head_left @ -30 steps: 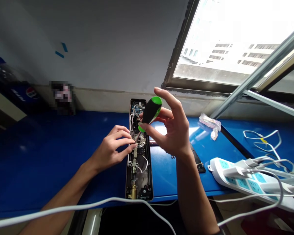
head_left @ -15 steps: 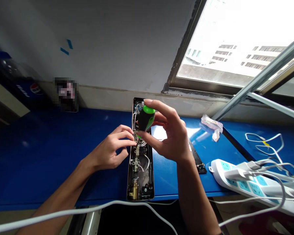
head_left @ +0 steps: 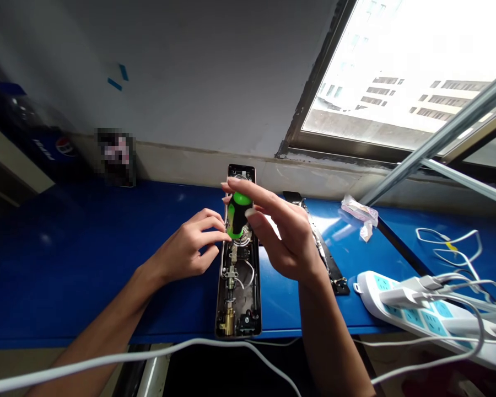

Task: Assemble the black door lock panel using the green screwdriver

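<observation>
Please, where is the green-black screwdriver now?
In the head view, the screwdriver is near the centre, in the right hand, above the open casing.

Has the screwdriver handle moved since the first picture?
Yes, the screwdriver handle swung left: its top is now over the open case, not beside it.

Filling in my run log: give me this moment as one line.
right hand: holding green-and-black screwdriver | left hand: at casing's left rim | casing: open, on blue table

Bare, slim-fingered left grip [head_left: 196, 242] and right grip [head_left: 287, 234], with slender, bare forearms [head_left: 122, 311]
</observation>
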`<state>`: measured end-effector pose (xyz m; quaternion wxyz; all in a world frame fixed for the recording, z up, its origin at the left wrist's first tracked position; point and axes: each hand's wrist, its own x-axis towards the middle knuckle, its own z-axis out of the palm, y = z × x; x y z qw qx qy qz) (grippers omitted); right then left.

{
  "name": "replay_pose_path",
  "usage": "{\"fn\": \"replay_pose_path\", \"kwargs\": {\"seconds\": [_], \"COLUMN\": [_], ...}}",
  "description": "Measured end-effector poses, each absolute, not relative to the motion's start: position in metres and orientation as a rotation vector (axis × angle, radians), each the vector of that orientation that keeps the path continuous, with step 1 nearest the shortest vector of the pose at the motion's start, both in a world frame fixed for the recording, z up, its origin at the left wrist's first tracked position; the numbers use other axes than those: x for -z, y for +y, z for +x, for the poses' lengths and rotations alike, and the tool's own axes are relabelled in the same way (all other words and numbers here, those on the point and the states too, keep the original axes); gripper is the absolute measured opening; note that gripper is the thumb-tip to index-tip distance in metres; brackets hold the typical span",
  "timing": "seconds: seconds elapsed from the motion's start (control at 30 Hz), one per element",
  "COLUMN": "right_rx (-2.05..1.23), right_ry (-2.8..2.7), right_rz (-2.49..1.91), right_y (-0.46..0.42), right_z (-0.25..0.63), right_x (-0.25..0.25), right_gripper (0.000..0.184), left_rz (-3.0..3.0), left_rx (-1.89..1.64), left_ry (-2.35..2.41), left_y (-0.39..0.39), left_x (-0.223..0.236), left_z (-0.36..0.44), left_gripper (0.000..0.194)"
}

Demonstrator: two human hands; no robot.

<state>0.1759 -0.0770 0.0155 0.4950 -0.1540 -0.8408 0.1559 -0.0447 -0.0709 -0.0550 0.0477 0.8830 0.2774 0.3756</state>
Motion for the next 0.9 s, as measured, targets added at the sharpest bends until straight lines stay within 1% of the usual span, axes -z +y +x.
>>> {"fn": "replay_pose_path", "kwargs": {"seconds": [0.1,0.2,0.27,0.33,0.4,0.57,0.63,0.73,0.8,0.9], "right_rx": [-0.333,-0.266,-0.349,-0.462,-0.494,-0.317,-0.358,-0.462,-0.425,-0.297], "right_ry": [-1.959,-1.951,-1.99,-2.021,-2.002,-1.869,-1.896,-1.938,-1.917,-1.884], "right_rz": [-0.321,-0.416,-0.434,-0.378,-0.334,-0.361,-0.363,-0.307,-0.281,-0.362], "right_y": [-0.0757,-0.075,-0.0754,-0.0752,-0.0737,-0.0731,-0.0752,-0.0764,-0.0755,-0.075], "right_z": [0.1754,0.1748,0.1746,0.1742,0.1733,0.1723,0.1726,0.1728,0.1727,0.173], "right_x": [-0.018,-0.0197,-0.0206,-0.0199,-0.0177,-0.0155,-0.0172,-0.0181,-0.0168,-0.0147], "right_gripper": [0.039,0.033,0.034,0.039,0.039,0.026,0.027,0.036,0.033,0.026], "left_rz": [2.707,2.705,2.702,2.709,2.725,2.736,2.734,2.748,2.768,2.773], "left_rx": [-1.186,-1.196,-1.191,-1.189,-1.195,-1.171,-1.146,-1.152,-1.181,-1.188], "left_ry": [0.836,0.822,0.811,0.806,0.813,0.843,0.85,0.844,0.836,0.844], "left_y": [-0.0704,-0.0704,-0.0706,-0.071,-0.0714,-0.0719,-0.0718,-0.0715,-0.0712,-0.0707], "left_x": [0.0534,0.0518,0.0514,0.0516,0.0518,0.0511,0.0513,0.0525,0.0533,0.0539], "left_z": [-0.0459,-0.0472,-0.0478,-0.0481,-0.0481,-0.0469,-0.0467,-0.0468,-0.047,-0.0467], "left_gripper": [0.027,0.027,0.028,0.029,0.029,0.024,0.025,0.025,0.024,0.023]}}
